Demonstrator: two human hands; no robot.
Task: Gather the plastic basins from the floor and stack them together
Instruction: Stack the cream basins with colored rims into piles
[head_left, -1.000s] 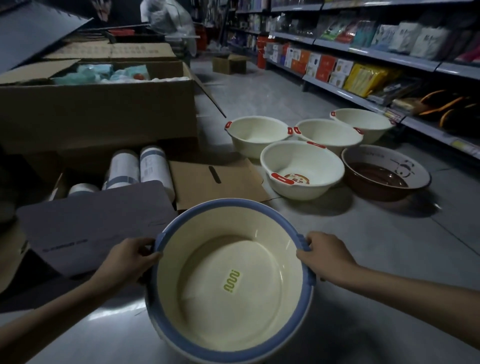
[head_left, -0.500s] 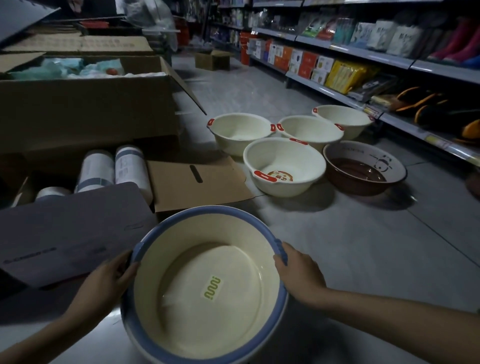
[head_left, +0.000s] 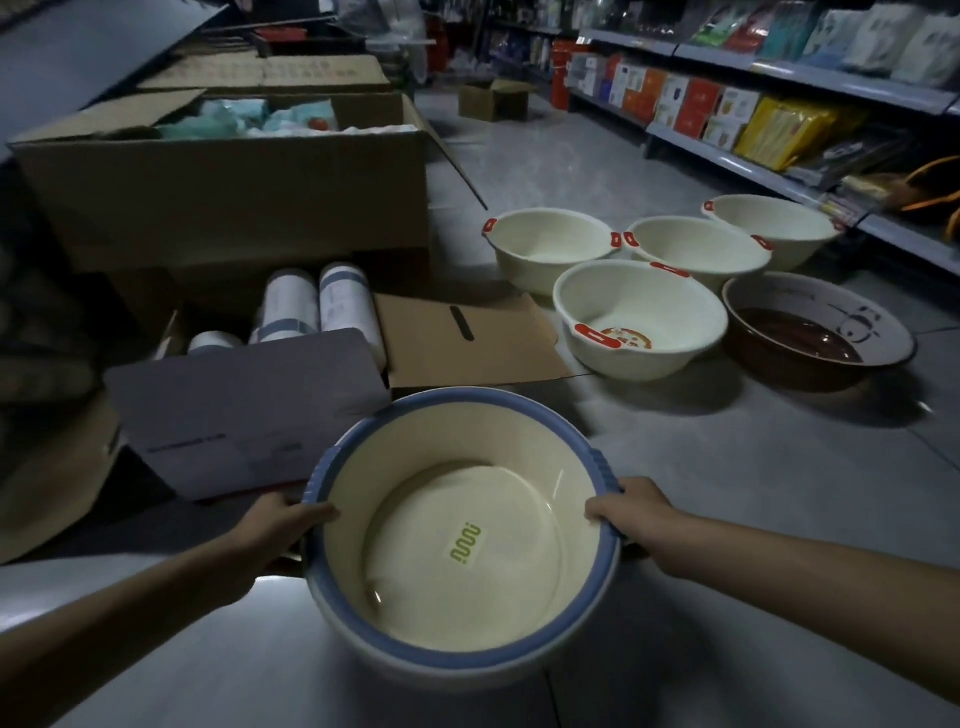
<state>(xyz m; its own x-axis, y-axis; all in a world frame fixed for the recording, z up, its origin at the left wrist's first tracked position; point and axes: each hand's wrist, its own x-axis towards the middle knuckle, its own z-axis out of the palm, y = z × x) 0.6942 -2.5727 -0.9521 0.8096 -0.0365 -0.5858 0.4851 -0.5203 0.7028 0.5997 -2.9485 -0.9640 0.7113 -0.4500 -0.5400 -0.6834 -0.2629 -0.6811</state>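
Blue-rimmed basin (head_left: 447, 401) is held low before the person, mouth up. The left hand (head_left: 280, 525) and the right hand (head_left: 631, 512) each grip its rim on opposite sides, arms stretched forward. The cream basins (head_left: 639, 317) and the brown basin (head_left: 815, 332) stand on the floor (head_left: 727, 467) ahead and to the right, nearer the right hand.

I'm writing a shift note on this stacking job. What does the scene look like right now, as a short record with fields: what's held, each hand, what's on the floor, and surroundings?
held: blue-rimmed basin, cream inside, green label on its bottom
left hand: grips the basin's left rim
right hand: grips its right rim
on floor: four cream basins with red handles, side by side, not stacked; brown panda basin at their right
surroundings: open cardboard boxes at left, store shelves at right
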